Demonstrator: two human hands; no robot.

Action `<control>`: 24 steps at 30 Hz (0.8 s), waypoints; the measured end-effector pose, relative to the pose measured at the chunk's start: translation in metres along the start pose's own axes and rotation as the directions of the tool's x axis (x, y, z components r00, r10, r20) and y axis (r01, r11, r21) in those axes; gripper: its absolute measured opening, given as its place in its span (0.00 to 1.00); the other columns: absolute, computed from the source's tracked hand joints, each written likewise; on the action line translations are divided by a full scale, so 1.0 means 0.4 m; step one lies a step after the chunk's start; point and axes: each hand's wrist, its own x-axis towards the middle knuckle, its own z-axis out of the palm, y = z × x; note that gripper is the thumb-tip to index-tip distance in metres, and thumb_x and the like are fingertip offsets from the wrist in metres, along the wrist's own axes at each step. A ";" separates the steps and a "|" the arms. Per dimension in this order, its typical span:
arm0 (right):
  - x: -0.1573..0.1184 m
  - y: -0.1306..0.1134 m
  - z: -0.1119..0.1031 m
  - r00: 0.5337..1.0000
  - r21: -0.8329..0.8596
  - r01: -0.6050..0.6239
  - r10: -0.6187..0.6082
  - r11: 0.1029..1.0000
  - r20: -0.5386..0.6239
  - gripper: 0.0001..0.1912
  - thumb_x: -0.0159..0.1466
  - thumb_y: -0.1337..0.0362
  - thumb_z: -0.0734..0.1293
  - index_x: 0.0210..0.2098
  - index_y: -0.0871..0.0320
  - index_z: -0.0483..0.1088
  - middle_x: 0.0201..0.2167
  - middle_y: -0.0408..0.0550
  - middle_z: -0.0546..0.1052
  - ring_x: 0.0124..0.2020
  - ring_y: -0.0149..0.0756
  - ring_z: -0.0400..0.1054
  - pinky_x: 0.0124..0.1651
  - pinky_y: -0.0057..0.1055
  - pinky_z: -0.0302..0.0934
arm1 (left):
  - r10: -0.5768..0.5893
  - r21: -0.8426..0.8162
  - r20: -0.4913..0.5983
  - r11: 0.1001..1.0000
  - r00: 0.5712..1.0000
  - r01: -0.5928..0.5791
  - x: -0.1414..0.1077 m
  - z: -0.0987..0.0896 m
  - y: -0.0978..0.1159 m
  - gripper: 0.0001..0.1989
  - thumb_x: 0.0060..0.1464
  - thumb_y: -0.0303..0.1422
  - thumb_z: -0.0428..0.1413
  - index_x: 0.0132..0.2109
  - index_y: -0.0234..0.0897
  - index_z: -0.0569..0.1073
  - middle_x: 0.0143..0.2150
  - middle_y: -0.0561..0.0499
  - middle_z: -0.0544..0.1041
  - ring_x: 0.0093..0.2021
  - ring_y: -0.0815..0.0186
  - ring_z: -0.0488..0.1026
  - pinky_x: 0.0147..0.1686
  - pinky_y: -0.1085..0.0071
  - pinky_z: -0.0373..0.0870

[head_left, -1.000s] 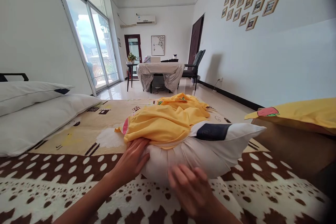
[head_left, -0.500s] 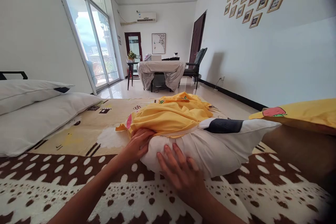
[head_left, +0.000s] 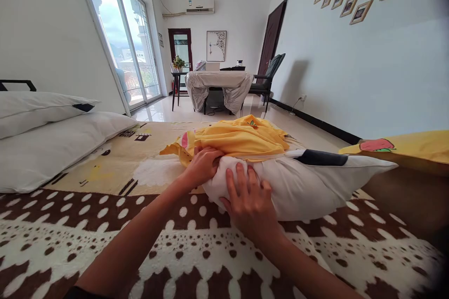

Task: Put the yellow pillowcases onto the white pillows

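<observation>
A white pillow [head_left: 308, 191] with a dark patch near its far right corner lies in front of me, its far left part covered by a bunched yellow pillowcase [head_left: 242, 140] with pink and green prints. At the pillowcase's near left edge, my left hand [head_left: 205, 166] is closed with its fingers curled around the yellow cloth, beside the pillow's left end. My right hand [head_left: 250, 201] presses on the pillow's near left end, fingers spread and holding nothing. Where the pillow goes under the yellow cloth is hidden.
The bed carries a brown, white and beige patterned blanket [head_left: 189, 252]. Two white pillows [head_left: 52, 149] are stacked at the left. More yellow printed cloth [head_left: 417, 149] lies at the right edge. Beyond the bed stand a covered table [head_left: 219, 77] and a dark chair [head_left: 268, 79].
Both hands, the pillow and the pillowcase have shifted a little to the right and away from me. The right hand's fingers stay spread on the pillow. The view has tilted slightly downward.
</observation>
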 end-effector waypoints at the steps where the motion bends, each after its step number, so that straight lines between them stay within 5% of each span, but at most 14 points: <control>1: 0.002 0.002 -0.001 1.000 0.013 0.000 0.000 1.000 0.022 0.29 0.65 0.53 0.59 0.59 0.69 0.62 0.58 0.73 0.64 0.54 0.64 0.62 0.45 0.52 0.53 | 0.002 -0.023 0.026 1.000 1.000 -0.002 0.005 0.004 0.001 0.10 0.50 0.26 0.52 0.40 0.39 0.75 0.40 0.48 0.78 0.45 0.59 0.71 0.48 0.63 0.57; 4: -0.007 -0.002 0.003 0.997 0.034 0.011 -0.013 0.999 0.070 0.30 0.66 0.53 0.59 0.59 0.69 0.61 0.57 0.73 0.65 0.54 0.62 0.62 0.45 0.50 0.53 | -0.021 -0.005 0.022 1.000 1.000 0.021 0.000 0.027 0.003 0.08 0.49 0.26 0.52 0.34 0.39 0.74 0.35 0.51 0.78 0.41 0.61 0.72 0.44 0.66 0.58; 10: 0.019 -0.011 0.030 0.995 -0.006 -0.032 0.032 0.999 0.089 0.22 0.66 0.64 0.57 0.56 0.70 0.64 0.53 0.72 0.68 0.50 0.59 0.63 0.43 0.48 0.53 | -0.116 0.096 -0.266 0.985 0.957 0.146 -0.059 0.069 0.020 0.09 0.54 0.25 0.46 0.28 0.38 0.66 0.27 0.51 0.73 0.31 0.64 0.68 0.42 0.66 0.57; 16: 0.144 0.068 0.029 0.962 0.017 -0.135 0.127 0.991 0.243 0.11 0.62 0.73 0.57 0.32 0.64 0.70 0.30 0.58 0.73 0.34 0.46 0.63 0.37 0.41 0.48 | 0.078 0.264 -0.383 0.964 0.921 0.028 -0.059 0.032 0.037 0.14 0.57 0.26 0.45 0.24 0.39 0.65 0.23 0.51 0.68 0.30 0.63 0.66 0.45 0.63 0.54; 20: 0.188 0.109 0.027 0.977 0.007 -0.166 0.164 0.986 0.137 0.10 0.64 0.71 0.56 0.35 0.61 0.69 0.33 0.56 0.72 0.37 0.46 0.61 0.38 0.40 0.46 | 0.142 0.403 -0.515 0.910 0.845 0.093 -0.022 0.009 0.016 0.13 0.59 0.25 0.44 0.36 0.39 0.72 0.35 0.45 0.74 0.40 0.58 0.68 0.48 0.56 0.50; 24: 0.238 0.131 0.032 0.962 -0.030 -0.253 0.255 0.967 0.098 0.11 0.64 0.71 0.56 0.35 0.63 0.69 0.32 0.59 0.72 0.36 0.47 0.60 0.37 0.40 0.46 | -0.013 0.358 -0.577 0.895 0.817 0.267 -0.004 0.031 0.005 0.17 0.55 0.24 0.47 0.51 0.36 0.68 0.51 0.37 0.70 0.52 0.50 0.64 0.48 0.52 0.50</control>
